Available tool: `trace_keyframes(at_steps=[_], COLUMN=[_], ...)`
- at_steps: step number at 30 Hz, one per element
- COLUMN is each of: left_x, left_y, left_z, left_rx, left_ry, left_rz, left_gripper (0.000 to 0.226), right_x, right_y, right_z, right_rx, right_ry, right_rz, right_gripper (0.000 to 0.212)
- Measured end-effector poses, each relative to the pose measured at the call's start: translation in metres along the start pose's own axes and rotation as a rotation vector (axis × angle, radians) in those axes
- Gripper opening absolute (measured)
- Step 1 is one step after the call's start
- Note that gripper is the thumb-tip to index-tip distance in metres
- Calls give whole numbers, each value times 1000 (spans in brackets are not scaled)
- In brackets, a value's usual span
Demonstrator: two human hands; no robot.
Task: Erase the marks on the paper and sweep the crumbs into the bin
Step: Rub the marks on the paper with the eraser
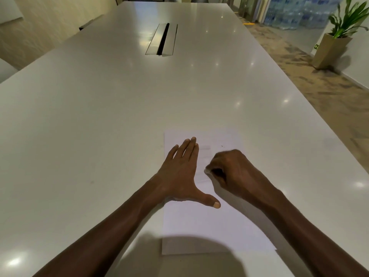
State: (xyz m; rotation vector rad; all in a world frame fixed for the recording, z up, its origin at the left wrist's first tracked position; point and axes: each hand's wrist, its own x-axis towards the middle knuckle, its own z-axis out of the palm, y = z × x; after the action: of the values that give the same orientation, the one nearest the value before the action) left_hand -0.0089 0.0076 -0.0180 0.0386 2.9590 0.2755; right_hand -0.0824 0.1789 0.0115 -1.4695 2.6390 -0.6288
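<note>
Item 1: long glossy white rectangular table [119, 116], running away from the viewer, with ceiling lights mirrored in its surface. A grey metal cable hatch with a dark slot [162, 39] is set into its middle, well apart from the work area.

Item 2: 1 white rectangular sheet of paper [199, 226], lying flat on the near end of the table, long side pointing away. Faint grey pencil marks [204, 147] show on its upper half, between the 2 hands; some look smeared. 1 tiny dark speck [222, 146] lies on the sheet beyond the right hand; whether it is a crumb cannot be told.

Item 3: left hand [179, 174], flat and spread, palm down on the left part of the sheet, fingers pointing away, thumb stretched toward the right. It grips nothing and presses the paper.

Item 4: right hand [231, 170], curled into a tight pinch on the paper, fingertips closed around a small pale eraser [207, 171], of which only an edge shows, blurred.

Item 5: green leafy plant in a tall tan square planter [331, 48], standing on the patterned carpet at far right.
</note>
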Motion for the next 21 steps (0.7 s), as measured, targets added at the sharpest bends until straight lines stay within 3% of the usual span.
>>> trace_keyframes(at_steps=[5,12,21], left_x=[0,0,-1], left_y=[0,0,1], left_z=[0,1,0], left_rx=[9,-4,-17], left_ry=[0,-5,1], left_rz=[3,0,-5], left_gripper=[159,160,161], right_x=[-26,29,-6], right_y=[-12,13,6], right_z=[2,7,1], right_rx=[33,59,76], right_ry=[1,159,132], right_rz=[10,-16,-18], right_gripper=[20,17,19])
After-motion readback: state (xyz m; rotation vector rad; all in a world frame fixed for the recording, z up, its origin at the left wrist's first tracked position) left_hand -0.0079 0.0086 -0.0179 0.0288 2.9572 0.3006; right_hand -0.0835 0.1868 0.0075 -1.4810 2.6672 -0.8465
